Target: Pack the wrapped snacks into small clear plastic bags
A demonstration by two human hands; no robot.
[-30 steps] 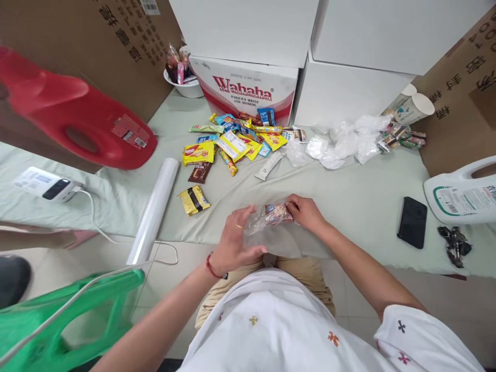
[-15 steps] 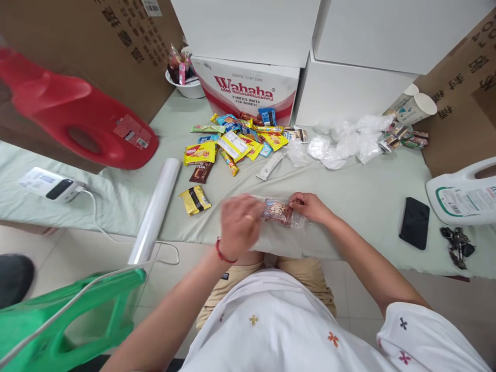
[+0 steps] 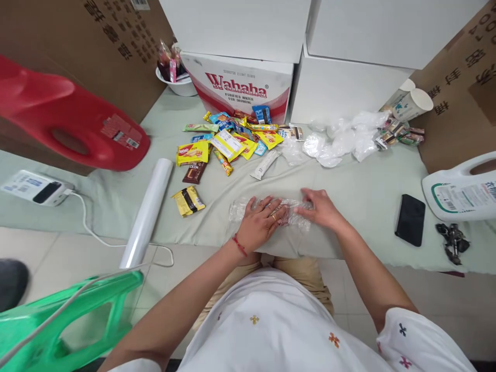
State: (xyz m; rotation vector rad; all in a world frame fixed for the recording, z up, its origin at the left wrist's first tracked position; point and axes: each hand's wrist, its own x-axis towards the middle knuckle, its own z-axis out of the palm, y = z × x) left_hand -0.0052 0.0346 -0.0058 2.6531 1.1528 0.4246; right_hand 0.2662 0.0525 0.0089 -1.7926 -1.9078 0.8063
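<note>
A small reddish-brown snack packet (image 3: pixel 285 216) lies on the cloth at the table's front edge, surrounded by crinkled clear plastic film (image 3: pixel 237 209). Flat over the packet and film rests my left hand (image 3: pixel 260 222), fingers stretched out, hiding most of the packet. At the film's right end is my right hand (image 3: pixel 320 209), its thumb and forefinger apart; the thumb is close to or touching the film. To the left of the film lies a yellow packet with a black band (image 3: pixel 188 201). Farther back is a white wrapped stick (image 3: pixel 265 165).
Several colourful snack packets (image 3: pixel 228 144) are heaped before the Wahaba carton (image 3: pixel 240 85). Clear wrapped bundles (image 3: pixel 337 142) lie right of them. A roll of film (image 3: pixel 149 212) overhangs the left front edge. A phone (image 3: pixel 411 220), keys (image 3: pixel 452 243) and a white jug (image 3: pixel 461 191) are at right.
My left hand has come down from its blurred, raised position and now lies flat on the packet. My right thumb and forefinger have parted from their pinch on the film.
</note>
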